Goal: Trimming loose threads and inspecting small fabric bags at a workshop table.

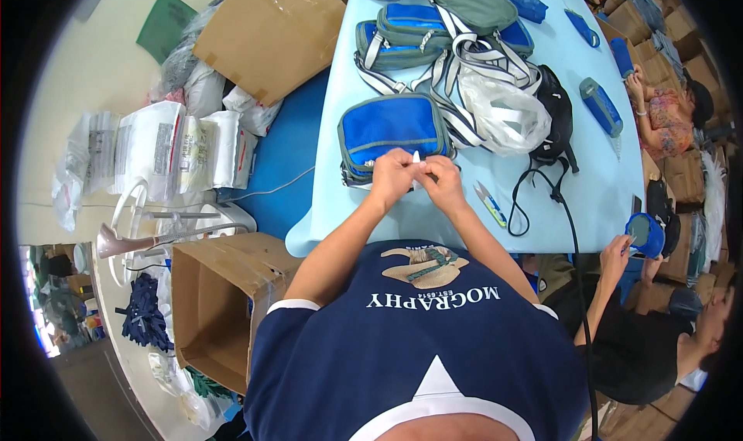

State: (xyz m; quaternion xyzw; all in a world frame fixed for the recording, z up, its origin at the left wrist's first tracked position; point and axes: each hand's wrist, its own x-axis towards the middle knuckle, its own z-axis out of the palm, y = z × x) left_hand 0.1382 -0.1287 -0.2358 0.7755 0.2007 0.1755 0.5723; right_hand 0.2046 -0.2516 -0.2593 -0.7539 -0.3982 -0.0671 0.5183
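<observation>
A blue and grey bag lies on the light blue tabletop in front of me. At its near edge my left hand and my right hand meet, pinching a small white piece between their fingertips; what exactly it is I cannot tell. Scissors with coloured handles rest to the right of my hands, beside a black cord.
More bags with striped straps, a crumpled plastic bag and a black backpack occupy the table. Cardboard boxes and a steamer stand left. Two co-workers work on the right, holding blue items.
</observation>
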